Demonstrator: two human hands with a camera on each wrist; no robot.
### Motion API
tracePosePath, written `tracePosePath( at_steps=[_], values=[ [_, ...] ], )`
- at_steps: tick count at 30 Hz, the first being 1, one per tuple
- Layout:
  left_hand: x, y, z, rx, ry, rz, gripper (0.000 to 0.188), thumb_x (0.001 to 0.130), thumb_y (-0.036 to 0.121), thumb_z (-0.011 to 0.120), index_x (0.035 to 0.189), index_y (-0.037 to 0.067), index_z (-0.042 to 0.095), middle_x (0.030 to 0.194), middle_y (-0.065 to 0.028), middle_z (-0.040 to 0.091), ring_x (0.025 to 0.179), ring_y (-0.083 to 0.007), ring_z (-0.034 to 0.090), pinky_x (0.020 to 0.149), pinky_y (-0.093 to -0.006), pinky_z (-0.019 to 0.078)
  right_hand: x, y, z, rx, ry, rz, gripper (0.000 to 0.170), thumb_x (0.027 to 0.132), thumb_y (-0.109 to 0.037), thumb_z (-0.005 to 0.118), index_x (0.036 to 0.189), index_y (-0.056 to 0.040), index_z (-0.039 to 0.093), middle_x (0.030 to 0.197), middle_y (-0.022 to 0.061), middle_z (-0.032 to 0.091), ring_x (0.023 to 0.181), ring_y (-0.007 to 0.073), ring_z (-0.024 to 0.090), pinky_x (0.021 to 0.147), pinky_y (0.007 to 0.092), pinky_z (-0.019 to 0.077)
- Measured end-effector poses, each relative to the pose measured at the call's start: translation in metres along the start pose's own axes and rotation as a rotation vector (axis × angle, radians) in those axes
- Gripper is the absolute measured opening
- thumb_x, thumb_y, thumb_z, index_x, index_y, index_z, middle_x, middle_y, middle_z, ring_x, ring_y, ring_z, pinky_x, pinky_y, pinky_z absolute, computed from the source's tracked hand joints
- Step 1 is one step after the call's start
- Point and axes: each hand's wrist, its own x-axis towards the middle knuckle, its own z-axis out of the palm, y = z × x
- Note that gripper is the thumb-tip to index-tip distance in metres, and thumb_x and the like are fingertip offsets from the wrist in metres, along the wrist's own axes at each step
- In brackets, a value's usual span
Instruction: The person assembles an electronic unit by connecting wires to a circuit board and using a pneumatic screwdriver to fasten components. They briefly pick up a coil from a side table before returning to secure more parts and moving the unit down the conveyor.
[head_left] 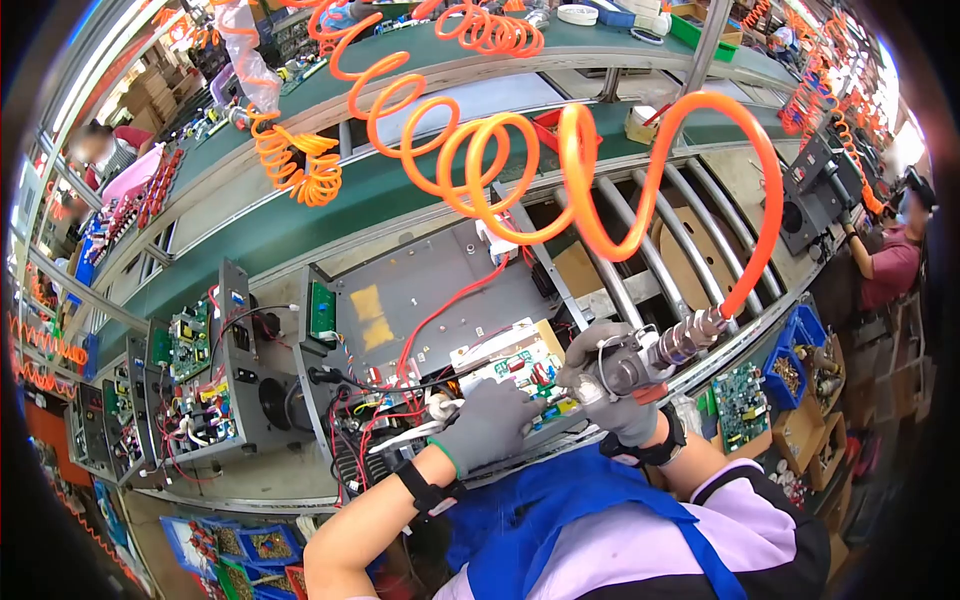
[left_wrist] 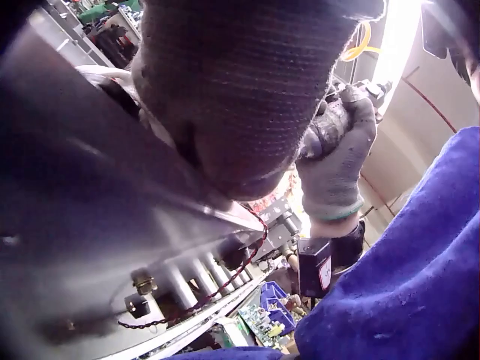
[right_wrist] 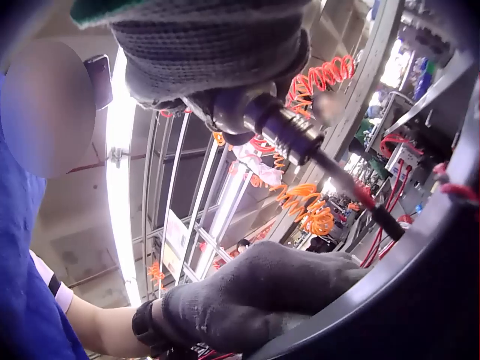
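Note:
My gloved right hand grips an air screwdriver joined to a thick orange coiled hose. In the right wrist view its driver bit points down past the rim of a grey metal case. Close to the tool, my gloved left hand reaches over the case's near side, beside a circuit board. Its fingertips are hidden behind the case wall in the right wrist view, so I cannot tell whether they pinch anything. Red wires and black cables run across the case.
More open cases with circuit boards stand to the left. Metal rollers lie beyond the case on the right. Blue parts bins and a loose green board sit at the right. Another person works at the far right.

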Motion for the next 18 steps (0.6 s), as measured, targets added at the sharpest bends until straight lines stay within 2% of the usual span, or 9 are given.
tracePosePath(
  at_steps=[3, 6, 7, 10, 14, 15, 18],
  values=[
    [0.000, 0.001, 0.000, -0.017, -0.002, -0.005, 0.029, 0.080, 0.016, 0.061, 0.108, 0.012, 0.066, 0.080, -0.0074, 0.064, 0.086, -0.0285, 0.062, 0.073, -0.0443, 0.0447, 0.000, -0.004, 0.005, 0.128, 0.067, 0.036, 0.026, 0.070, -0.001, 0.072, 0.094, -0.0051, 0.060, 0.083, 0.0055, 0.062, 0.074, 0.0145, 0.061, 0.069, 0.0280, 0.0505],
    [0.001, -0.001, 0.001, -0.051, 0.020, -0.008, 0.026, 0.079, 0.016, 0.061, 0.104, 0.012, 0.066, 0.080, -0.0073, 0.064, 0.086, -0.0290, 0.061, 0.074, -0.0445, 0.0446, 0.003, -0.009, 0.005, -0.030, 0.092, -0.028, 0.014, 0.073, -0.005, 0.072, 0.081, -0.0060, 0.060, 0.079, 0.0057, 0.059, 0.073, 0.0182, 0.060, 0.067, 0.0325, 0.0475],
    [0.001, 0.000, 0.000, -0.058, 0.008, -0.014, 0.024, 0.079, 0.016, 0.062, 0.102, 0.011, 0.066, 0.080, -0.0072, 0.064, 0.086, -0.0291, 0.061, 0.074, -0.0445, 0.0446, 0.002, -0.005, 0.003, -0.031, 0.051, -0.057, 0.016, 0.072, -0.006, 0.073, 0.081, -0.0069, 0.060, 0.080, 0.0058, 0.059, 0.073, 0.0196, 0.060, 0.067, 0.0344, 0.0472],
    [0.002, 0.000, -0.001, -0.088, 0.005, -0.025, 0.017, 0.079, 0.017, 0.062, 0.094, 0.009, 0.066, 0.080, -0.0087, 0.064, 0.086, -0.0301, 0.061, 0.074, -0.0446, 0.0445, 0.006, -0.011, 0.005, -0.207, 0.051, -0.167, 0.026, 0.068, 0.002, 0.073, 0.088, -0.0068, 0.060, 0.083, 0.0044, 0.061, 0.072, 0.0175, 0.060, 0.067, 0.0297, 0.0504],
    [0.005, 0.006, -0.011, -0.086, -0.075, -0.137, 0.014, 0.079, 0.018, 0.063, 0.086, 0.006, 0.065, 0.080, -0.0130, 0.063, 0.086, -0.0326, 0.060, 0.074, -0.0452, 0.0440, 0.002, 0.004, 0.005, -0.157, 0.002, -0.160, 0.033, 0.069, 0.001, 0.074, 0.096, -0.0073, 0.058, 0.088, 0.0056, 0.061, 0.079, 0.0175, 0.061, 0.072, 0.0297, 0.0509],
    [0.005, 0.006, -0.011, -0.090, -0.074, -0.134, 0.015, 0.079, 0.019, 0.063, 0.086, 0.006, 0.064, 0.081, -0.0140, 0.063, 0.085, -0.0333, 0.060, 0.074, -0.0453, 0.0440, 0.000, 0.008, 0.007, -0.080, -0.004, -0.100, 0.037, 0.070, -0.001, 0.075, 0.102, -0.0063, 0.058, 0.092, 0.0062, 0.063, 0.082, 0.0173, 0.062, 0.074, 0.0298, 0.0510],
    [0.004, 0.005, -0.008, -0.113, -0.023, -0.109, 0.016, 0.080, 0.019, 0.064, 0.087, 0.005, 0.064, 0.083, -0.0162, 0.062, 0.083, -0.0352, 0.060, 0.074, -0.0458, 0.0442, 0.000, 0.003, 0.013, 0.064, 0.101, -0.017, 0.020, 0.076, -0.007, 0.070, 0.093, -0.0066, 0.059, 0.084, 0.0069, 0.061, 0.072, 0.0202, 0.061, 0.065, 0.0341, 0.0490]
  ],
)
